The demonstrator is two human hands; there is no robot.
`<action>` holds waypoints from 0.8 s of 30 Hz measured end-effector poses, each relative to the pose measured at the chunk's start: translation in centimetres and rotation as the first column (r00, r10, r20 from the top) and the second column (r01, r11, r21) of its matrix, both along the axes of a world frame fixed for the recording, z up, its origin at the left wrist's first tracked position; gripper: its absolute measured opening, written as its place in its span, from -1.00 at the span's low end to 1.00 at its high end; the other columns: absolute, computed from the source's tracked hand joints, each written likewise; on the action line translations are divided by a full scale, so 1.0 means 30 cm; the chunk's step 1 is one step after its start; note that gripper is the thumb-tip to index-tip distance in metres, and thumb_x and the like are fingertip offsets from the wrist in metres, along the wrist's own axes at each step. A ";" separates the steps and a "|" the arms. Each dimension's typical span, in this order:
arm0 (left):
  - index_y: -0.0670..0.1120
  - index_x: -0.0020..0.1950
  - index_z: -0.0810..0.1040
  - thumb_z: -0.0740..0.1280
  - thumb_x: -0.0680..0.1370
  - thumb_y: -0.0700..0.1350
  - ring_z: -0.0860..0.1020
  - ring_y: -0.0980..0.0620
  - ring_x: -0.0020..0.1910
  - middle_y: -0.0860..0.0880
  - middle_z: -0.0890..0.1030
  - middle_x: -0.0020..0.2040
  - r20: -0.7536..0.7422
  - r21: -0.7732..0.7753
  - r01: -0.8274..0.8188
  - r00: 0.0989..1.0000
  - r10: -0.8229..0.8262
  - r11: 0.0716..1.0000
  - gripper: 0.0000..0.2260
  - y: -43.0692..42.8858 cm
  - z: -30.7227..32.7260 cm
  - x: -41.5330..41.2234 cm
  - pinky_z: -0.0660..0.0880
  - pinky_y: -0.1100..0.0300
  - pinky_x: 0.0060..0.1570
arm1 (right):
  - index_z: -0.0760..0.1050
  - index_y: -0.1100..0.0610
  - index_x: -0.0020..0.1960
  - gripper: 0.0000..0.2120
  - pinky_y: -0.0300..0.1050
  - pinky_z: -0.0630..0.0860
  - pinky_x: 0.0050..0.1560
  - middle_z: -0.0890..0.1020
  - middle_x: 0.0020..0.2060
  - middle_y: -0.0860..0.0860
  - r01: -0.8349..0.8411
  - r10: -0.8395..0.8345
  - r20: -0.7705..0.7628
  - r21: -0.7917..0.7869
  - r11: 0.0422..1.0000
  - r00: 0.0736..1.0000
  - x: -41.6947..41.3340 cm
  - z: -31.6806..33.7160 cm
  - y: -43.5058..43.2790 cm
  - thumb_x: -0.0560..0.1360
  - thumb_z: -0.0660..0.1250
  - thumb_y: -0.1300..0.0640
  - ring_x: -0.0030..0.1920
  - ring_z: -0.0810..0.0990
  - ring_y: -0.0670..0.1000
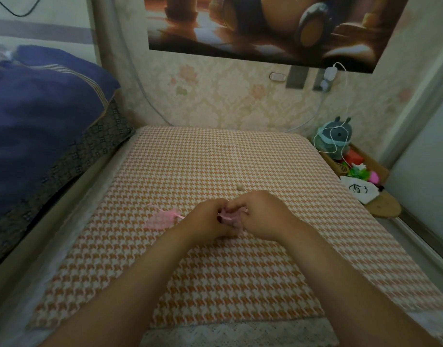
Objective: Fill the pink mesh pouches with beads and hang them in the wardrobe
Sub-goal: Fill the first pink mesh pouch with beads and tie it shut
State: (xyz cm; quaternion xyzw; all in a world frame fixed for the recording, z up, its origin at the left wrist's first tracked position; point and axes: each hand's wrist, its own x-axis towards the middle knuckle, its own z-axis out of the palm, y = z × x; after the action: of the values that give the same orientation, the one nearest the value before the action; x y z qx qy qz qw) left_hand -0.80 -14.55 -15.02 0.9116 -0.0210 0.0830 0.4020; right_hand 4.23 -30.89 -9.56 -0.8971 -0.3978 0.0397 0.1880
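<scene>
The person's hands meet over the middle of a table covered by an orange-and-white houndstooth cloth [215, 159]. The left hand [210, 219] and the right hand [264, 214] both have their fingers curled inward toward each other. Between them they pinch a small pink mesh pouch [228, 217] with a thin pink ribbon, held low at the cloth (whether it touches the cloth cannot be told). Fingers hide most of this pouch, so its mouth and contents are not visible.

A second pink mesh pouch [160, 219] lies flat on the cloth just left of the left hand, its ribbon trailing toward that hand. A small pale round bead [239, 187] sits on the cloth just beyond the hands, touching neither.

To the left, a dark blue quilt [40, 108] with a striped edge is heaped on a bed. Past the table's far right corner, a grey-green plush toy [337, 132] stands at the back of a wooden box [377, 162] of colourful small things. The cable of a white charger [330, 72], plugged into the wall, loops over the toy. A large brown-toned poster [265, 26] hangs on the floral wallpaper.
</scene>
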 end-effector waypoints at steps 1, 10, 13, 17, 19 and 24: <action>0.14 -0.16 0.51 0.59 0.32 -0.05 0.62 -0.02 -0.12 0.02 0.65 -0.15 0.002 -0.002 0.002 1.000 -0.002 1.000 -0.72 0.002 -0.002 0.001 0.53 0.04 -0.09 | 0.66 -0.20 0.15 -0.78 -0.02 0.57 0.08 0.71 0.07 -0.09 -0.011 0.011 0.005 -0.037 0.999 1.000 -0.002 0.000 0.000 0.54 0.35 -0.14 0.08 0.63 -0.01; 0.22 -0.21 0.51 0.56 0.35 -0.02 0.56 0.29 -0.26 0.16 0.61 -0.25 0.022 -0.022 -0.013 1.000 0.013 1.000 -0.76 0.011 0.001 0.004 0.49 0.29 -0.20 | 0.66 -0.21 0.16 -0.76 -0.03 0.57 0.08 0.71 0.06 -0.10 0.016 -0.012 0.077 -0.053 0.998 0.997 -0.019 0.028 -0.005 0.56 0.30 -0.16 0.07 0.64 0.00; 0.23 -0.13 0.53 0.56 0.34 -0.08 0.61 0.23 -0.18 0.19 0.64 -0.18 0.023 -0.041 0.000 1.000 0.001 0.999 -0.70 0.012 0.005 -0.001 0.55 0.25 -0.09 | 0.65 -0.13 0.19 -0.75 -0.08 0.53 -0.05 0.69 0.07 -0.02 0.005 0.008 0.074 -0.185 0.983 0.997 -0.031 0.012 0.005 0.57 0.31 0.03 0.03 0.62 0.07; 0.10 0.14 0.49 0.55 0.37 -0.15 0.61 0.21 -0.14 0.09 0.65 -0.06 0.037 -0.060 0.029 0.999 -0.027 0.998 -0.58 0.009 0.022 -0.011 0.49 0.35 -0.12 | 0.68 -0.11 0.14 -0.74 -0.09 0.56 0.01 0.70 0.08 0.01 0.022 -0.023 -0.097 -0.012 1.000 0.995 -0.026 0.017 -0.002 0.57 0.29 0.11 0.08 0.64 0.04; 0.11 0.23 0.43 0.53 0.41 -0.13 0.56 0.28 -0.19 0.13 0.60 -0.02 0.024 -0.063 0.011 1.000 -0.009 0.998 -0.53 0.007 0.043 -0.021 0.48 0.40 -0.20 | 0.70 -0.06 0.11 -0.67 -0.07 0.58 0.15 0.71 0.08 -0.04 0.103 -0.078 -0.147 0.168 0.980 0.986 -0.009 0.036 -0.016 0.53 0.26 0.23 0.12 0.63 -0.06; 0.22 -0.04 0.52 0.55 0.35 -0.03 0.60 0.15 -0.09 0.15 0.59 0.04 -0.002 0.001 -0.037 0.999 0.037 0.999 -0.70 0.015 0.085 -0.035 0.61 0.10 -0.11 | 0.69 -0.05 0.03 -0.68 -0.04 0.60 0.10 0.70 -0.04 -0.14 0.260 -0.256 -0.052 0.252 0.932 0.965 0.061 0.025 -0.065 0.55 0.23 0.26 0.00 0.63 -0.11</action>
State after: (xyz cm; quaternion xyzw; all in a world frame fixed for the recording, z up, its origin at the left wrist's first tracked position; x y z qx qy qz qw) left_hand -1.84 -14.12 -12.48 0.9121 -0.0039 0.0896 0.4001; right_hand 6.07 -32.83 -8.82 -0.9092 -0.2766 -0.0291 0.3098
